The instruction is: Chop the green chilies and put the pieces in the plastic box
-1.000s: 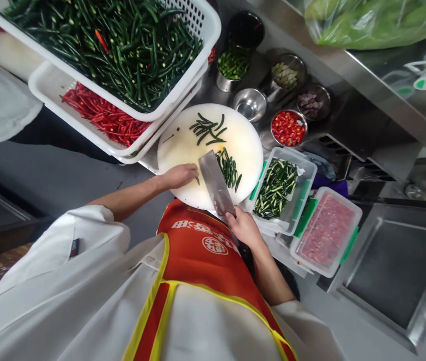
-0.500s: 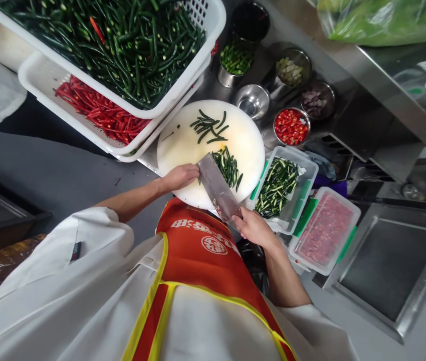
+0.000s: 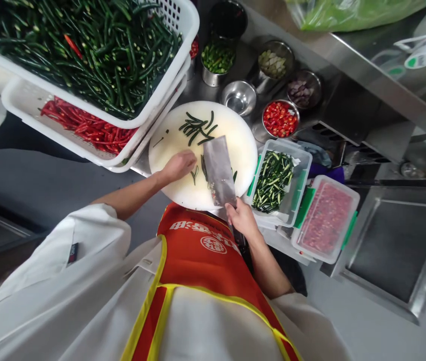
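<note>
My right hand (image 3: pixel 242 216) is closed round the handle end of a cleaver (image 3: pixel 219 168), whose wide blade lies over a pile of sliced green chillies and hides most of it. My left hand (image 3: pixel 180 164) hovers over the left half of the round white cutting board (image 3: pixel 164 183), fingers curled together; whether anything is in them is hidden. A few loose green slices (image 3: pixel 194 175) lie between that hand and the blade. Whole green chillies (image 3: pixel 195 128) rest farther back on the board. Right of the board, a clear plastic container (image 3: pixel 296 205) holds sliced green chillies (image 3: pixel 272 183).
At the left, a white basket (image 3: pixel 188 30) of green chillies sits above another white basket (image 3: pixel 13 98) with red chillies (image 3: pixel 88 125). Metal bowls stand behind the board, one with chopped red chillies (image 3: pixel 280 119). A lidded container (image 3: pixel 326 215) stands at the right.
The cleaver has turned more upright in view and now covers the sliced pile that showed beside it. My left hand has come away from the blade, and my view has shifted slightly.
</note>
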{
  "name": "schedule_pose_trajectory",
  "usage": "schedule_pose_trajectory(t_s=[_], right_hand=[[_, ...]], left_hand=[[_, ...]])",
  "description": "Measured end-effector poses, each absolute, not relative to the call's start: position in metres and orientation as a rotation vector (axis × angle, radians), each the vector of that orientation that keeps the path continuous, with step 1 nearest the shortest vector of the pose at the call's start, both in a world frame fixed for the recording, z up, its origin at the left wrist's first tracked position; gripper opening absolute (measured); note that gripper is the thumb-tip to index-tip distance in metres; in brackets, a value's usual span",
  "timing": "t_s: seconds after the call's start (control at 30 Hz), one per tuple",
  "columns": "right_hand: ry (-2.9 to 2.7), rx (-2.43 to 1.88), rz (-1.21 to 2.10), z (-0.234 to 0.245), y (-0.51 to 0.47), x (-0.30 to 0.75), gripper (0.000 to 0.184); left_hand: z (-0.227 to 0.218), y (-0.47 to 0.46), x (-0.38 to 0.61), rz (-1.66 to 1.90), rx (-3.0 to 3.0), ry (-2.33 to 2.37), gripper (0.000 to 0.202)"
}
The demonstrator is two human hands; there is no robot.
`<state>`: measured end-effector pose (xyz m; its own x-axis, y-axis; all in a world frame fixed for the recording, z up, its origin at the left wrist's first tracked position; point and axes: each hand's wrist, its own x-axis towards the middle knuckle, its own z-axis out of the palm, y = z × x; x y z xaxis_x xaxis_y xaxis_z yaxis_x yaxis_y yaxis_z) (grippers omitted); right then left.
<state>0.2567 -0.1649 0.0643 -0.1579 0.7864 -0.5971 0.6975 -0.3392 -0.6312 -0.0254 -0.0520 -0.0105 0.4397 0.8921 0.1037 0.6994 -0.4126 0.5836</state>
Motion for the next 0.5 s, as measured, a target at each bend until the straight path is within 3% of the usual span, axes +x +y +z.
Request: schedule_pose_trajectory(t_s=[0.1,0.27,0.5], right_hand=[[-1.81,-1.996,1.515,0.077,-0.18,0.28,0.02],[-2.301,-1.872,1.405,0.089,-0.191,0.283,0.021],[-2.436,-1.844,1.328,0.074,-0.179,0.279,0.019]], left_hand=[[-0.003,-0.012,-0.008,0.51,2.099,1.61,0.022],[0.012,0.026,0.013,0.134,2.125,1.672,0.026],[0.033,-0.004,-0.037,-0.325,2.218,1.626,0.029]])
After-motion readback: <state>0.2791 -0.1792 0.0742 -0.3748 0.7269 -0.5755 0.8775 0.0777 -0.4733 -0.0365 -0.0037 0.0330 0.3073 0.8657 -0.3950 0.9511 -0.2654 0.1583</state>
